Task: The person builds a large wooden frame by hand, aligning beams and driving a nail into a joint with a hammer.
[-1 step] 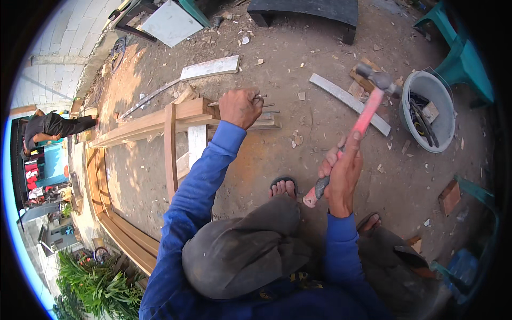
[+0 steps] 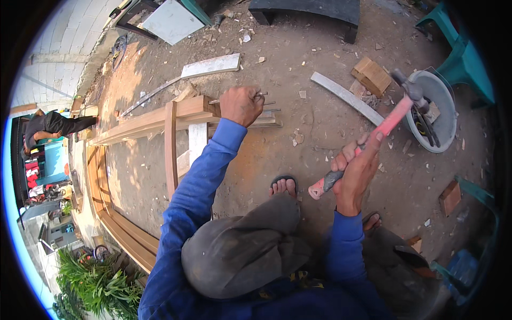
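My left hand (image 2: 240,106) is closed around a thin metal rod (image 2: 214,102), whose tip meets the end of a wooden beam (image 2: 190,108). The rod's other end pokes out past my fist; whether it is a chisel or a punch is hidden. Two more slim metal rods (image 2: 269,103) stick out just beside that fist. Out to the right, my right hand (image 2: 356,178) grips a claw hammer (image 2: 395,117) by its red handle with dark wrapping. The hammer's metal head is raised, apart from the rod, and overlaps the bucket in view.
A grey bucket (image 2: 450,125) of tools stands at right, near green plastic chairs (image 2: 469,72). A pale board (image 2: 346,97) and wood block (image 2: 370,76) lie on the dirt. A black low bench (image 2: 304,12) is at the far side. Another person (image 2: 53,125) stands far left.
My right hand and the hammer have swung farther right, away from the rod. My left hand stays almost where it was on the rod.
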### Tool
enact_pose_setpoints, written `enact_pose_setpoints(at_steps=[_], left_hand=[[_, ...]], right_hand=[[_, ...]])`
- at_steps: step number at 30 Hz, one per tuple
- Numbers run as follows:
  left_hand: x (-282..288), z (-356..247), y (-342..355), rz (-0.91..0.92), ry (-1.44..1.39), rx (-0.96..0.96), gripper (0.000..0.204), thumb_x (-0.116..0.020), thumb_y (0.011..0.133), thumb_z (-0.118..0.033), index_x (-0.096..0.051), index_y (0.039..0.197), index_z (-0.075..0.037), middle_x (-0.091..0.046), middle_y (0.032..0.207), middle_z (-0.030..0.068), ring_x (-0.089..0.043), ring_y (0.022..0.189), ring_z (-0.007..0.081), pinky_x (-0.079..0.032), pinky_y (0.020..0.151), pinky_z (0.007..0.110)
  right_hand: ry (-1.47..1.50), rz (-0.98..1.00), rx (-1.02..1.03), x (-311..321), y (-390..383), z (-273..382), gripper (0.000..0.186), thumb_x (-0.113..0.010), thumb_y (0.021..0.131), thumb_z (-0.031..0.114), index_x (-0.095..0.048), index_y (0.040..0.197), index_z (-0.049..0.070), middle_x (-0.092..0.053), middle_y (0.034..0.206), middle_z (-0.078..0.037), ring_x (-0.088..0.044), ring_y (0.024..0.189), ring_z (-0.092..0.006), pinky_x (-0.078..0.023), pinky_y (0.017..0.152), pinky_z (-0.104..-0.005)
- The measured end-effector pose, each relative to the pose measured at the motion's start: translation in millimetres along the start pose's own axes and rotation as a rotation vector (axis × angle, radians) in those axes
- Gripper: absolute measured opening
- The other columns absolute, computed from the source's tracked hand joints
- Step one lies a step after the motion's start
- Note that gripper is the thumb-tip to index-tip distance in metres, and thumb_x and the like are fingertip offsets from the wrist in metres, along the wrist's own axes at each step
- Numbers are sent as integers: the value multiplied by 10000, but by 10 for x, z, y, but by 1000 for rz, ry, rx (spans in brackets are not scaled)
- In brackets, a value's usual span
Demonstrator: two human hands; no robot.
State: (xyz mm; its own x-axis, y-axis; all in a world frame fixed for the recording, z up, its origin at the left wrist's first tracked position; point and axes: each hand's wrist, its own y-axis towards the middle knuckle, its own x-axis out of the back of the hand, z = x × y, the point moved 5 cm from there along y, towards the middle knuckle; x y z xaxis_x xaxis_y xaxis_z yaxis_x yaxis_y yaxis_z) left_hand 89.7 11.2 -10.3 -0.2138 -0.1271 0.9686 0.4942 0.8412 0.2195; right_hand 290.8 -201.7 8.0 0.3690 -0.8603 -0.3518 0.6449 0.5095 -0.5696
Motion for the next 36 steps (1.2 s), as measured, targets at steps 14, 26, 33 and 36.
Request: enact_pose_setpoints(at_steps=[14, 26, 33, 36], left_hand=[[-29, 127, -26, 2, 10, 15, 132, -673, 749, -230, -657, 680, -119, -635, 649, 162, -642, 641, 400, -507, 578, 507], [13, 171, -22, 38, -28, 13, 77, -647, 750, -212, -692, 729, -152, -657, 683, 169, -662, 671, 410, -523, 595, 526], [15, 193, -39, 42, -32, 11, 94, -642, 737, -196, -666, 702, -113, -641, 677, 172, -646, 664, 409, -529, 613, 510], [-8, 169, -21, 55, -41, 18, 93, -640, 739, -194, -665, 710, -109, -642, 683, 171, -646, 674, 409, -525, 620, 514]], right_hand=[[-262, 398, -194, -263, -397, -969, 464, -393, 1079, 470, -452, 840, 76, -379, 541, 15, -385, 376, -101, -354, 363, -294], [308, -87, 98, -66, -319, -200, 458, -384, 1059, 552, -430, 890, 129, -326, 592, 42, -349, 447, -81, -314, 418, -269], [-238, 425, -306, -264, -393, -862, 456, -383, 1069, 518, -405, 846, 121, -343, 565, 30, -342, 400, -89, -334, 371, -290], [-158, 356, -281, -346, -502, -879, 457, -395, 1070, 504, -399, 829, 116, -361, 565, 21, -364, 395, -93, -350, 367, -290]])
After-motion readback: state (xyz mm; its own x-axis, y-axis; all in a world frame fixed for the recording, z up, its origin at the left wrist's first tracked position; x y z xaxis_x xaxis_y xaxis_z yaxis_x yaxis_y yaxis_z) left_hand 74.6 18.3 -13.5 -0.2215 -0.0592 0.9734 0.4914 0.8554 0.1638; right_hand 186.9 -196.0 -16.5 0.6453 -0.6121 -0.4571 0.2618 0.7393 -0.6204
